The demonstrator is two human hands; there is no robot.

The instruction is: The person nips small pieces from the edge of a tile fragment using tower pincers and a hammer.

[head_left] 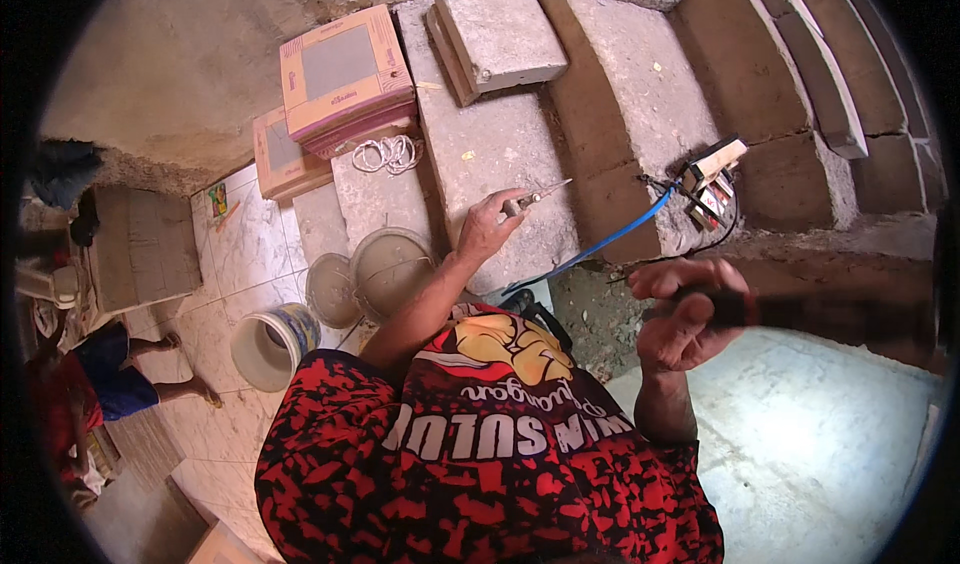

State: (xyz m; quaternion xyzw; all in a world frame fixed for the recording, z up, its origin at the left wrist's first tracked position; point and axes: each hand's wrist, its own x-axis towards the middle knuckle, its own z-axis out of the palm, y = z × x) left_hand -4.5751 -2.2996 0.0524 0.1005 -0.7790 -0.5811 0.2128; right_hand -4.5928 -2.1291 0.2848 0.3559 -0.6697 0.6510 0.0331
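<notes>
My left hand [487,228] is closed around a small metal tool [525,202] with a thin pointed tip, just over a rough concrete step. Its exact kind does not show. On the right, my right hand [690,316] grips a dark-handled tool [738,309] above the edge of a pale lit floor. Motion smears that tool, and its far end blends into the dark step behind it. Between my hands a blue hose [628,228] runs up to a power strip or similar small device [715,164] on the steps.
Tile boxes [345,69] and a coil of white rope [385,154] sit on the left steps. A concrete block [500,29] lies farther up. Two mortar-coated basins [392,269] and a white bucket [268,349] stand at left. Another person [105,379] is on the tiled floor.
</notes>
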